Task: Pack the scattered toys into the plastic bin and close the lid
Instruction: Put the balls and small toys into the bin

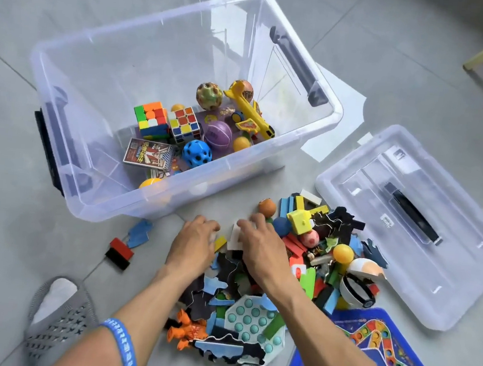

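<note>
Here, both hands are seen palm-down on the near edge of a toy pile (300, 260) on the grey floor: the left hand (195, 242) and the right hand (260, 244) have fingers curled among flat pieces, but whether anything is gripped cannot be told. Just beyond them the clear plastic bin (101, 84) stands open, with cubes, balls and a card box already inside. To the right, the lid (433, 277) lies flat on the floor beside the pile.
</note>
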`<move>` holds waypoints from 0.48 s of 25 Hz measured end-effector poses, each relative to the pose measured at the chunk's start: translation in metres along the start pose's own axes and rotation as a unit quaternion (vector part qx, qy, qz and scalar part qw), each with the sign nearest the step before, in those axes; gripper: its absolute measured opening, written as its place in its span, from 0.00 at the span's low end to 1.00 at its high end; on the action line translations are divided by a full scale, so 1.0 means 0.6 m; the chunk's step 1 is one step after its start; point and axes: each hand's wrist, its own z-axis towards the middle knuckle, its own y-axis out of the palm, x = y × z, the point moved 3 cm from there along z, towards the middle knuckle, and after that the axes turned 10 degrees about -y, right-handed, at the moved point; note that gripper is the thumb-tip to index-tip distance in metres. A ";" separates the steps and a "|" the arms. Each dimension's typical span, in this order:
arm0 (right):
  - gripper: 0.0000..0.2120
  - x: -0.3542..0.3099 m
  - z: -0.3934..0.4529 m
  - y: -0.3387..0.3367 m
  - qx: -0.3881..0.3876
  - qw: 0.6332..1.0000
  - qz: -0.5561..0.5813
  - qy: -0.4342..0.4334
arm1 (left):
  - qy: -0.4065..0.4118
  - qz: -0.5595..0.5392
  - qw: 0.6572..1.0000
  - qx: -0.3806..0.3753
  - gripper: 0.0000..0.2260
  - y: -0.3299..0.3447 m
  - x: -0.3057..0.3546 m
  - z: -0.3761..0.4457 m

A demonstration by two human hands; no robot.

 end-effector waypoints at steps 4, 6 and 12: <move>0.10 0.049 -0.047 -0.040 0.218 0.810 0.444 0.315 | -0.144 -0.219 0.964 0.051 0.03 0.001 0.016 -0.035; 0.08 0.069 -0.080 -0.055 0.229 0.672 0.569 0.416 | -0.100 -0.196 0.976 -0.003 0.02 0.022 0.046 -0.058; 0.18 0.067 -0.047 -0.075 0.017 0.996 0.051 0.068 | 0.109 0.030 0.982 -0.154 0.19 0.092 0.133 -0.091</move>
